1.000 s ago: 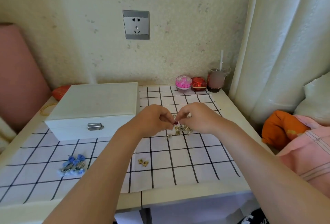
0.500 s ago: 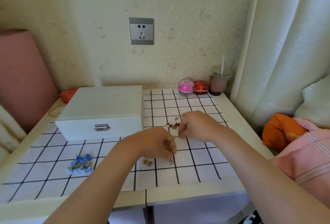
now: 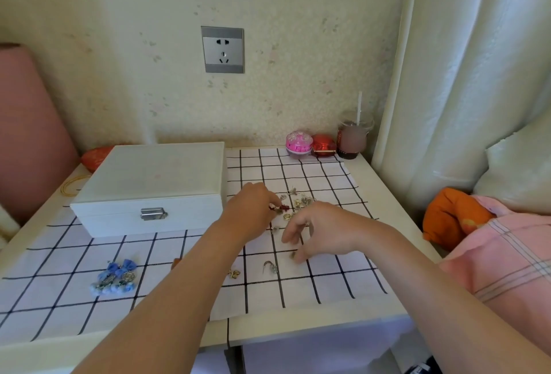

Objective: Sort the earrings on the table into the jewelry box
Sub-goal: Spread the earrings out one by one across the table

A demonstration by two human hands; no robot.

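Note:
The white jewelry box (image 3: 149, 182) sits shut on the left of the checked cloth, latch facing me. A loose pile of small gold and silver earrings (image 3: 299, 202) lies right of it. My left hand (image 3: 253, 209) reaches into the pile's left edge, fingertips pinched on a red earring (image 3: 280, 209). My right hand (image 3: 325, 230) hovers nearer me with fingers curled down, its tips closed on a small dark earring (image 3: 293, 254) just above the cloth. In a front row lie a silver hook earring (image 3: 269, 267), a gold pair (image 3: 234, 273) and a blue bow pair (image 3: 117, 278).
Against the wall at the back right stand a pink round case (image 3: 299, 144), a red case (image 3: 323, 144) and a cup with a straw (image 3: 353, 138). A yellow band (image 3: 70, 185) lies left of the box. The table's front edge (image 3: 298, 332) is near me. A curtain hangs on the right.
My left hand went to the front, set down the silver hook earring, then returned to the pile at the red earring. My right hand left the pile and came toward the front row.

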